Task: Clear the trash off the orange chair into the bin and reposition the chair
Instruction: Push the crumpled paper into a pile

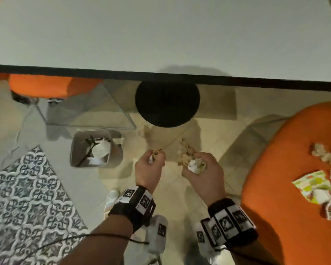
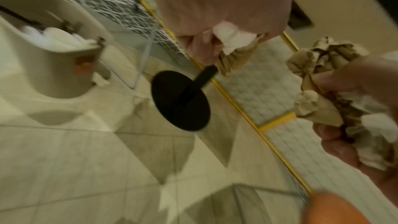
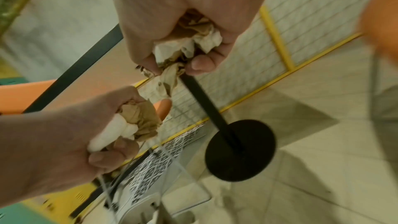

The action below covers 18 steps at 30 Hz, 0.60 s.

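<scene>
The left hand (image 1: 148, 167) is curled tight round a small wad of brown and white paper (image 1: 155, 154), only a tuft showing past the knuckles. The right hand (image 1: 201, 169) grips a bigger crumpled bundle (image 1: 189, 159) of brown paper and white tissue, part of it sticking out beyond the fingers. Both hands hang over the bare floor tiles, close together but not touching.

The grey bin (image 1: 96, 148) stands on the floor to the left of both hands and a little farther from the person, so the left hand is clearly the nearer; the right hand is about twice as far from the bin's rim. The bin is open at the top and already holds white crumpled paper and a dark stick-like piece; a scrap of paper hangs at its right rim.

On the far side from the bin, to the right of the right hand, is the orange chair (image 1: 287, 178). Its seat still carries trash: torn brown scraps (image 1: 325, 154), a printed green-and-yellow wrapper (image 1: 311, 185) and more paper at the frame edge. I judge the coming move is a leftward carry to the bin, with further trips to follow.
</scene>
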Each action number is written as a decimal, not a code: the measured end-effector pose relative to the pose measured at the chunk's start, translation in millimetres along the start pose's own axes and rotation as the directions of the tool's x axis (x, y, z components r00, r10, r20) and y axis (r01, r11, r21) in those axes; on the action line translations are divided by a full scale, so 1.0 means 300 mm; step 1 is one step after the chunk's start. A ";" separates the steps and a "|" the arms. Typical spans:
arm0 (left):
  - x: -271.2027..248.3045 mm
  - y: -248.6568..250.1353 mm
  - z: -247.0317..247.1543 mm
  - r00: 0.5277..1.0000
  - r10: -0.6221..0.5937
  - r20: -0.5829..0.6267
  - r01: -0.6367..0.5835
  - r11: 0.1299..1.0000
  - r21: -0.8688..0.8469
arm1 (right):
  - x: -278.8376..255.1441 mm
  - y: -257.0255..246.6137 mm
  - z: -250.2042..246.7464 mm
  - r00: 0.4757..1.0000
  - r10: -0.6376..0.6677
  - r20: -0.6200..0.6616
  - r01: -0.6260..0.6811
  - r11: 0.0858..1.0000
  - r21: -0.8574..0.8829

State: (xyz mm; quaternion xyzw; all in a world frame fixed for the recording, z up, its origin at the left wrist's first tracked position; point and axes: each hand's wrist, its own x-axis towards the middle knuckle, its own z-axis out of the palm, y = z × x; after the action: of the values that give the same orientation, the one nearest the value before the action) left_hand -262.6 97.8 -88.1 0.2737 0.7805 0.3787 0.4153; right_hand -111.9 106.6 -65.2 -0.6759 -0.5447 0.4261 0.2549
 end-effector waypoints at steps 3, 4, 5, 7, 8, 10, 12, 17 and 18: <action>0.197 -0.070 -0.300 0.982 -0.118 -0.146 0.113 0.993 -0.041 | 0.059 -0.150 0.335 0.990 -0.029 0.135 0.033 0.999 -0.029; 0.258 -0.101 -0.397 0.973 -0.146 -0.176 0.140 0.989 -0.048 | 0.072 -0.194 0.451 0.983 -0.022 0.184 0.030 0.999 -0.040; 0.319 -0.136 -0.481 0.963 -0.178 -0.204 0.171 0.984 -0.054 | 0.087 -0.231 0.561 0.974 -0.015 0.226 0.029 0.998 -0.057; 0.447 -0.211 -0.635 0.941 -0.238 -0.239 0.229 0.971 -0.067 | 0.123 -0.291 0.794 0.953 0.001 0.302 0.032 0.994 -0.103; 0.493 -0.243 -0.679 0.935 -0.253 -0.248 0.249 0.967 -0.048 | 0.139 -0.305 0.885 0.941 0.024 0.337 0.023 0.991 -0.134; 0.604 -0.328 -0.774 0.920 -0.295 -0.260 0.301 0.953 -0.018 | 0.180 -0.323 1.087 0.912 0.083 0.401 0.005 0.977 -0.214; 0.707 -0.421 -0.842 0.905 -0.348 -0.245 0.360 0.933 0.004 | 0.222 -0.328 1.250 0.887 0.143 0.439 0.004 0.948 -0.318; 0.904 -0.589 -0.918 0.871 -0.459 -0.175 0.478 0.874 0.089 | 0.330 -0.314 1.512 0.855 0.263 0.448 0.019 0.846 -0.533; 0.938 -0.613 -0.918 0.871 -0.464 -0.160 0.482 0.871 0.095 | 0.348 -0.306 1.548 0.846 0.286 0.450 0.015 0.831 -0.556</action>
State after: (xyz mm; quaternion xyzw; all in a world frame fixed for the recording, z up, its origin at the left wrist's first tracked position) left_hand -661.1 102.8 -261.2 0.0752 0.8728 0.2300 0.4239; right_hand -551.3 176.1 -257.4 -0.6187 -0.6384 0.4381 -0.1331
